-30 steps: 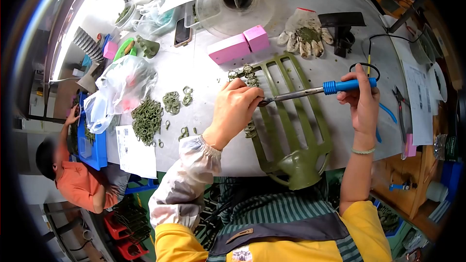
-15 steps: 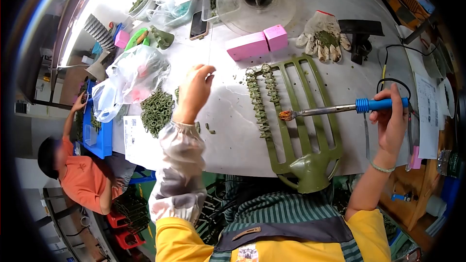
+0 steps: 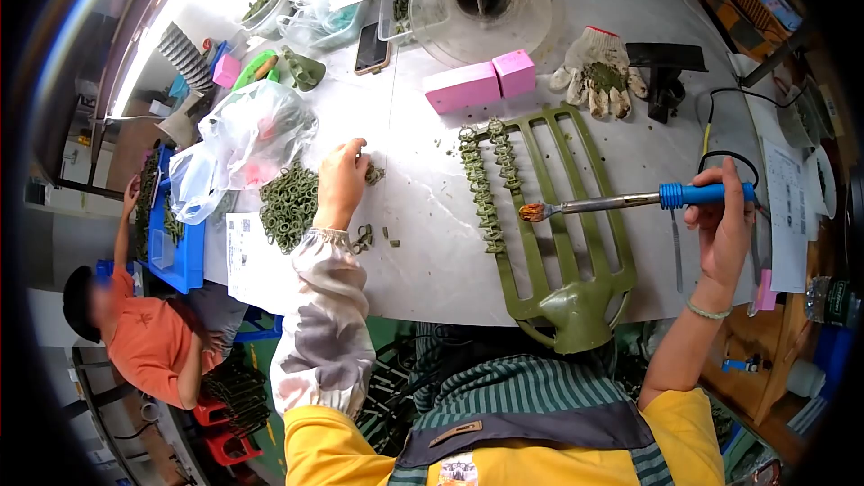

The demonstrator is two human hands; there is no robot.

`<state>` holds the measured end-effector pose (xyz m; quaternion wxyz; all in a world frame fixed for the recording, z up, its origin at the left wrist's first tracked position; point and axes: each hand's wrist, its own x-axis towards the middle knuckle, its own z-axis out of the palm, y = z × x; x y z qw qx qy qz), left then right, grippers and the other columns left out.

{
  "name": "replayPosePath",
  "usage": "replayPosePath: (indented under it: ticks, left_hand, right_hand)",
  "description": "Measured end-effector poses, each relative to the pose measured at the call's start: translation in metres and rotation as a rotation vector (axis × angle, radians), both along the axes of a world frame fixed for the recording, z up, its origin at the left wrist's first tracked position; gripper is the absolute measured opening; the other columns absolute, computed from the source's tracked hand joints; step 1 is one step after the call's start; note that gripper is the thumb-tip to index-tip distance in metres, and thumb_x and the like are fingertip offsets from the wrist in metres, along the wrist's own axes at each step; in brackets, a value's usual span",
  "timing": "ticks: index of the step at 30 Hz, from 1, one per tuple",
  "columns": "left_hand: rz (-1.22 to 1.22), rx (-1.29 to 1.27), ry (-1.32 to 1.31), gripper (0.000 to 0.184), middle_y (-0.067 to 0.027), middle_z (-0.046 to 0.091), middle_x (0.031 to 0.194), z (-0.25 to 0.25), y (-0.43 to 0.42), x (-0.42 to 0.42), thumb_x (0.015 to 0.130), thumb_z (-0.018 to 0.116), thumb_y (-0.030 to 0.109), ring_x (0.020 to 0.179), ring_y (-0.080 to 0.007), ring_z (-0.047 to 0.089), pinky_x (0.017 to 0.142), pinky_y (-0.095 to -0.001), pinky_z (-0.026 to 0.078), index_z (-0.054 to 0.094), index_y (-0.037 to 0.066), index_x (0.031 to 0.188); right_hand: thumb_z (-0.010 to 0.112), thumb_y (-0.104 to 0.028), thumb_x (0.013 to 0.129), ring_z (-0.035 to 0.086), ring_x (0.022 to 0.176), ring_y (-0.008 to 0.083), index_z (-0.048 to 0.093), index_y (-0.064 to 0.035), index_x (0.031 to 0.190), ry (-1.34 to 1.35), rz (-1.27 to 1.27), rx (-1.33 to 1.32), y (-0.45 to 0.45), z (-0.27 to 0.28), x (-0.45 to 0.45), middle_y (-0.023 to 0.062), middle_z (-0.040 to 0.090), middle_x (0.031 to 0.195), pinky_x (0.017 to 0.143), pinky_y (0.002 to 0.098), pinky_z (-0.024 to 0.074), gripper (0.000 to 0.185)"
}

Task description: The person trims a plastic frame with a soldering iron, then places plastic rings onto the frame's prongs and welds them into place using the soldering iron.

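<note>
My right hand [image 3: 723,232] grips the blue handle of a soldering iron [image 3: 621,202], its brown-crusted tip pointing left over a green frame [image 3: 576,292] with long slots. Small green ring-shaped pieces [image 3: 477,189] stand in two rows at the frame's upper left; one row runs down its left bar. My left hand [image 3: 340,184], in a pale sleeve cover, is low over the table beside a pile of loose green rings [image 3: 290,207]. Its fingers are curled together, and whatever they may hold is hidden. A few rings [image 3: 363,239] lie close to its wrist.
Pink blocks [image 3: 462,88], a stained glove [image 3: 601,74], a black stand [image 3: 666,81] and a phone [image 3: 372,49] lie farther back. A plastic bag [image 3: 256,135] sits left. The iron's black cord [image 3: 733,155] loops at right. A co-worker [image 3: 148,342] works by a blue tray [image 3: 175,252].
My left hand has moved left and down toward the ring pile, uncovering small rings near its wrist. The soldering iron and right hand have hardly moved. The co-worker's arm has shifted slightly.
</note>
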<state>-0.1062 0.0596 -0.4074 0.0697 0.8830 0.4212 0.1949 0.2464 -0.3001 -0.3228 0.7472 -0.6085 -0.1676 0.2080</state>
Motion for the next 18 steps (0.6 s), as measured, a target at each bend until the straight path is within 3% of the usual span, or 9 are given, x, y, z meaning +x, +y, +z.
replayPosePath:
  ticks: [5, 7, 9, 13, 18]
  left_hand:
    - [0.024, -0.056, -0.154, 0.021, -0.0156, 0.074, 0.090, 0.031, -0.035, 0.017, 0.088, 0.068, 0.009, 0.079, -0.0277, 0.073, 0.072, -0.0356, 0.056, 0.072, 0.008, 0.109]
    - [-0.111, -0.371, -0.455, 0.024, -0.0102, 0.077, 0.088, 0.035, -0.059, 0.032, 0.088, 0.070, 0.003, 0.079, -0.0140, 0.074, 0.071, -0.0266, 0.057, 0.074, 0.007, 0.112]
    - [-0.283, -0.486, -0.490, 0.022, -0.0060, 0.074, 0.092, 0.056, -0.103, 0.056, 0.090, 0.068, -0.005, 0.082, -0.0101, 0.069, 0.073, -0.0229, 0.055, 0.074, 0.003, 0.110]
    - [-0.441, -0.354, -0.396, 0.015, -0.0088, 0.074, 0.092, 0.064, -0.152, 0.089, 0.085, 0.075, 0.001, 0.075, -0.0148, 0.070, 0.067, -0.0262, 0.057, 0.074, 0.003, 0.100]
    - [-0.507, 0.078, -0.240, 0.013, -0.0027, 0.073, 0.083, 0.047, -0.153, 0.108, 0.081, 0.078, 0.012, 0.080, -0.0210, 0.065, 0.072, -0.0336, 0.052, 0.075, 0.011, 0.093]
  right_hand:
    - [0.066, -0.038, 0.097, 0.065, 0.050, 0.0132, 0.069, -0.0005, 0.084, 0.007, -0.008, 0.011, -0.004, 0.000, 0.000, 0.0062, 0.067, 0.069, 0.044, 0.0237, 0.0533, 0.040]
    - [0.066, -0.038, 0.097, 0.066, 0.051, 0.0135, 0.069, -0.0002, 0.085, 0.009, -0.008, 0.011, -0.005, -0.002, 0.001, 0.0064, 0.068, 0.070, 0.044, 0.0240, 0.0533, 0.040]
    - [0.066, -0.038, 0.097, 0.066, 0.051, 0.0137, 0.069, -0.0001, 0.085, 0.012, -0.001, 0.011, -0.003, -0.004, 0.002, 0.0065, 0.068, 0.070, 0.045, 0.0241, 0.0532, 0.040]
    - [0.066, -0.039, 0.096, 0.066, 0.052, 0.0138, 0.069, 0.0000, 0.085, 0.026, 0.003, -0.013, 0.000, -0.006, 0.002, 0.0068, 0.067, 0.067, 0.045, 0.0238, 0.0527, 0.041]
    - [0.068, -0.042, 0.094, 0.066, 0.051, 0.0142, 0.069, 0.0000, 0.084, 0.063, 0.006, -0.024, 0.006, -0.016, 0.003, 0.0074, 0.066, 0.064, 0.045, 0.0235, 0.0527, 0.043]
